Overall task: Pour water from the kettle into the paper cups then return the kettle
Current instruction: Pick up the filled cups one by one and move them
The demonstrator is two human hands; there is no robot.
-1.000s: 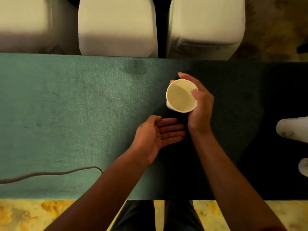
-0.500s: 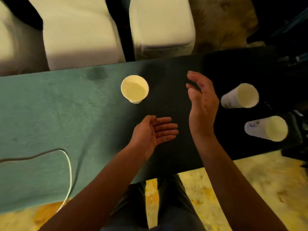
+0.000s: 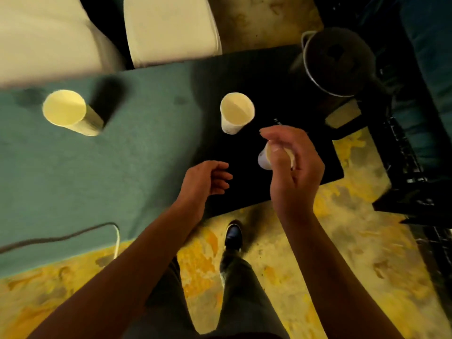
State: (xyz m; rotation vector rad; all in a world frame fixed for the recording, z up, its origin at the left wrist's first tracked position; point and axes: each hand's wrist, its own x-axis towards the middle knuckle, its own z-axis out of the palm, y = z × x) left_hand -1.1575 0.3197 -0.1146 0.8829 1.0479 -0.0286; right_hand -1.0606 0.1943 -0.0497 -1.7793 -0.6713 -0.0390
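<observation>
Seemingly empty, two paper cups (image 3: 236, 111) stand open; right hand (image 3: 292, 167) covers a third cup (image 3: 264, 159).

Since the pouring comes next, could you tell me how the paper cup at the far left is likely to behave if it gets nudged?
The left cup looks empty, so probably very light and easily pushed. It is tall and narrow-based, so apt to tip. The green cloth beneath may snag its base.

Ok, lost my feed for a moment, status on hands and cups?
Right hand closing on near cup. Left hand open, empty. Kettle untouched, far right. Nothing in the way.
</observation>
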